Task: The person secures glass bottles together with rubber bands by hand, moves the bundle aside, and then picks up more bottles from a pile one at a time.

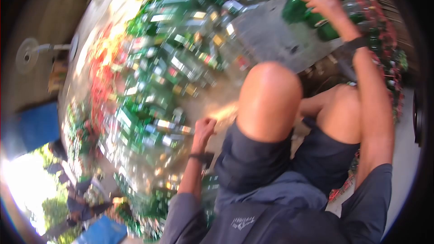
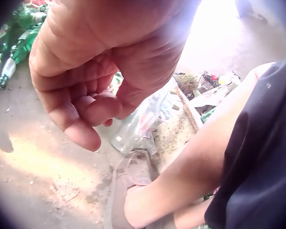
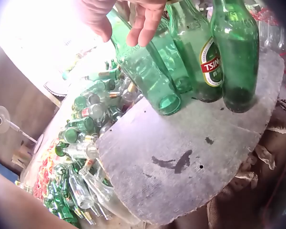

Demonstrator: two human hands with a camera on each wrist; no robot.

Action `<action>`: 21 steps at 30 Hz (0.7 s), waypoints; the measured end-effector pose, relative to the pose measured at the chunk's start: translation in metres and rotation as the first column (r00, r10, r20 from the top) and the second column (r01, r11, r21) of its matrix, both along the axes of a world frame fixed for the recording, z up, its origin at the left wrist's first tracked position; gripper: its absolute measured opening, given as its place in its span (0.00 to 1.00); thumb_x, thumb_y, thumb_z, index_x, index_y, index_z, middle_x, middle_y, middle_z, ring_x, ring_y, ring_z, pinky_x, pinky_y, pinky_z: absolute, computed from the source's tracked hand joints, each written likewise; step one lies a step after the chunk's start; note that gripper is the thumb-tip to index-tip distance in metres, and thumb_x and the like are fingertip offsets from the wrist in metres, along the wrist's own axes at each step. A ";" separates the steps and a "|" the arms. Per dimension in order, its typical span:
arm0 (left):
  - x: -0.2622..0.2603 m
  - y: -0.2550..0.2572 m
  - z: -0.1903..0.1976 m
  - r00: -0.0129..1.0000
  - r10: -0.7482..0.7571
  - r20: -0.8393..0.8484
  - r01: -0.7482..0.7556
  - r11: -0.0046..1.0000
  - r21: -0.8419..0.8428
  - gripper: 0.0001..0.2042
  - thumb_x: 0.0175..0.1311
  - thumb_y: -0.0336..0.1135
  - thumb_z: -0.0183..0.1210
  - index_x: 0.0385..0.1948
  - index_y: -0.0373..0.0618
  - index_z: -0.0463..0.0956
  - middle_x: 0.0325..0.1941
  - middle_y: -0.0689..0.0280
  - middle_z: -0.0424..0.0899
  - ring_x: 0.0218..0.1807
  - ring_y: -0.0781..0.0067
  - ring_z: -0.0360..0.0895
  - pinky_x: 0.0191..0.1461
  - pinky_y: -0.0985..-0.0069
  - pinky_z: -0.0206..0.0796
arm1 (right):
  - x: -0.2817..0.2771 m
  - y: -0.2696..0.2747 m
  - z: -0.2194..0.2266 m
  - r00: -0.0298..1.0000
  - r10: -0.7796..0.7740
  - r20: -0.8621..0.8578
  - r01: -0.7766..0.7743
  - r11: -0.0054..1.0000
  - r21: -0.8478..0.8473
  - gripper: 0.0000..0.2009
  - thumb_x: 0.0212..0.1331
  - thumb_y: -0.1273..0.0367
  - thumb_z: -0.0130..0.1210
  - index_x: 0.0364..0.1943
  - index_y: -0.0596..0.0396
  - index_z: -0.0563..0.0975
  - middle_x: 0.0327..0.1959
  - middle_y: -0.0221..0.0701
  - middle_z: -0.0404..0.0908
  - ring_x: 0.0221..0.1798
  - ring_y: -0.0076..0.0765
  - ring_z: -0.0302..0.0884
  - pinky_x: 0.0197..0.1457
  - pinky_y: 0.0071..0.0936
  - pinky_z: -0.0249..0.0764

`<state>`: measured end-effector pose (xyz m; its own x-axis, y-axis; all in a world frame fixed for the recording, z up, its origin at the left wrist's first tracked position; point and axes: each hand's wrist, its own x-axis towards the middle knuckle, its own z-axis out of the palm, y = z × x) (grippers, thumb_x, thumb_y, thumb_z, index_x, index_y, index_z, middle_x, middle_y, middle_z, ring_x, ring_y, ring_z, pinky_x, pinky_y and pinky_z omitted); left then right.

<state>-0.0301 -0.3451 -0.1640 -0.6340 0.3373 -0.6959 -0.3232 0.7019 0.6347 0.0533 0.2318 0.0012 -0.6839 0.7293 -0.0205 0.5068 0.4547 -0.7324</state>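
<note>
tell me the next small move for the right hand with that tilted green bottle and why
Probably tip the tilted green bottle upright onto the grey board. The right hand holds it near the neck, its base lifted off the board, while the labelled green bottle and another green bottle already stand upright beside it.

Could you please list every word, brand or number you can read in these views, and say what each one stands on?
"TSIN": cut-off white letters on the red label of a green bottle standing on the grey board.
Labels on the bottles in the pile: too blurred to read.
Pale logo on the person's dark top: unreadable.
</note>
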 end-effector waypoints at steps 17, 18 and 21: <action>-0.056 -0.154 -0.059 0.871 0.440 -0.220 -0.468 0.879 -0.094 0.14 0.64 0.38 0.62 0.32 0.31 0.83 0.21 0.63 0.82 0.17 0.72 0.78 0.22 0.73 0.75 | 0.043 0.022 0.000 0.944 0.103 0.314 -0.123 0.991 0.044 0.22 0.67 0.62 0.60 0.60 0.57 0.72 0.45 0.34 0.81 0.24 0.16 0.71 0.20 0.17 0.64; -0.065 -0.151 -0.055 0.870 0.449 -0.203 -0.473 0.876 -0.091 0.13 0.65 0.38 0.63 0.33 0.33 0.82 0.21 0.65 0.80 0.17 0.74 0.77 0.22 0.74 0.76 | 0.043 0.010 0.008 0.944 0.109 0.310 -0.131 0.990 0.048 0.22 0.67 0.62 0.60 0.60 0.57 0.72 0.45 0.34 0.81 0.24 0.16 0.71 0.20 0.17 0.64; -0.095 -0.139 -0.048 0.852 0.487 -0.192 -0.505 0.861 -0.059 0.13 0.66 0.40 0.63 0.34 0.36 0.80 0.20 0.66 0.77 0.17 0.75 0.75 0.23 0.74 0.77 | 0.046 -0.018 0.027 0.881 0.139 0.453 -0.156 0.988 0.002 0.17 0.66 0.64 0.59 0.53 0.57 0.72 0.40 0.31 0.78 0.21 0.17 0.69 0.18 0.19 0.63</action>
